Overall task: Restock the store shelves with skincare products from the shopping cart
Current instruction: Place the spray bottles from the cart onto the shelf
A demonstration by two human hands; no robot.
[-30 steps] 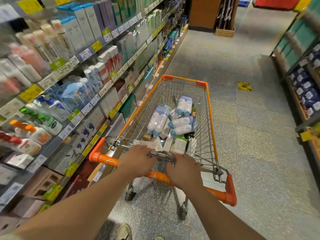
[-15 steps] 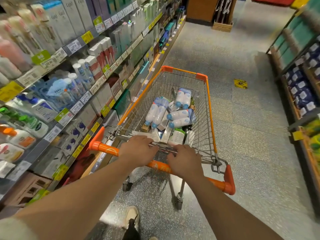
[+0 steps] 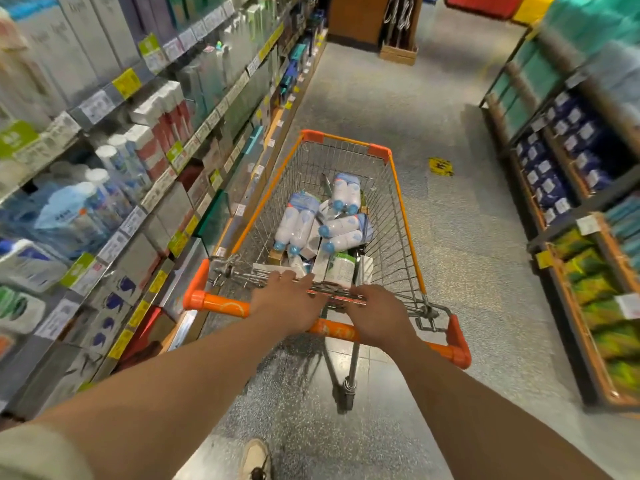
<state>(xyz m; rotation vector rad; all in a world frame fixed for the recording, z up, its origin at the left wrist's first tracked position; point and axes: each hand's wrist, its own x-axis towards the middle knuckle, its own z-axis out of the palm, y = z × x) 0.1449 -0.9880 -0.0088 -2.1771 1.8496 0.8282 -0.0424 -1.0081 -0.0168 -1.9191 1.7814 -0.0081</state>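
A wire shopping cart [image 3: 403, 202] with orange trim stands in the aisle ahead of me. Its orange handle bar [image 3: 221, 306] runs across the near end. My left hand [image 3: 287, 303] and my right hand [image 3: 377, 315] both grip that bar side by side, fingers reaching over onto the folded wire seat flap. Inside the basket lie several white bottles with blue caps [image 3: 341, 230], some in twin packs, plus a green-and-white bottle [image 3: 343, 268] and small boxes near the handle end. The skincare shelves [image 3: 149, 161] run along my left, packed with boxes and bottles.
Another shelf unit [image 3: 568, 188] with blue and green packs lines the right side. A yellow floor sticker [image 3: 440, 167] lies ahead on the speckled floor. A wooden stand [image 3: 398, 53] sits at the aisle's far end. My shoe [image 3: 256, 459] shows at the bottom.
The cart and I have rolled forward along the aisle; the left shelves slid back past me. Both hands keep their grip on the handle bar.
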